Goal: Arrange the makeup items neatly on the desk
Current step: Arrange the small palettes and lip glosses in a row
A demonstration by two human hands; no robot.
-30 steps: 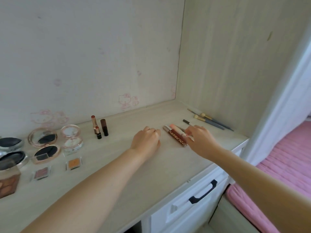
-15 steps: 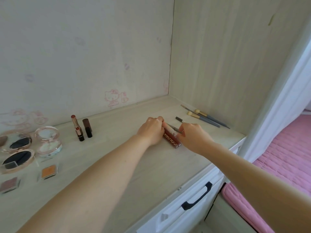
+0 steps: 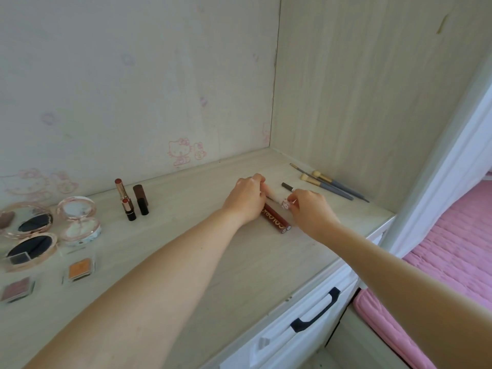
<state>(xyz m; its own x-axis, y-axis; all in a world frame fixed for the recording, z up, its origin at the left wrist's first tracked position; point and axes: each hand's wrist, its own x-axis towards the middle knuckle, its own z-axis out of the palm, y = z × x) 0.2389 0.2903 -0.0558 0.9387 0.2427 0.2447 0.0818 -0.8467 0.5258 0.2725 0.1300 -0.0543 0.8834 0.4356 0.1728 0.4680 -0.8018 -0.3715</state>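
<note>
A pale pink tube (image 3: 277,196) lies across the light wooden desk (image 3: 186,262) between both hands. My left hand (image 3: 246,199) pinches its far end and my right hand (image 3: 310,213) pinches its near, patterned end. Two dark red lip gloss tubes (image 3: 277,219) lie side by side just below it, partly under my left hand. A thin dark pencil (image 3: 287,186) lies just behind my right hand. Makeup brushes (image 3: 327,186) lie near the right wall.
Two open lipsticks and a brown cap (image 3: 133,199) stand at the back left. Open compacts (image 3: 34,235) and small eyeshadow pans (image 3: 80,269) sit at the far left. A white drawer with a black handle (image 3: 315,311) is under the desk; a pink bed (image 3: 452,262) lies right.
Both hands closed in on the tubes from either side. They now hold the pale pink tube at its two ends, a little apart from the dark red tubes.
</note>
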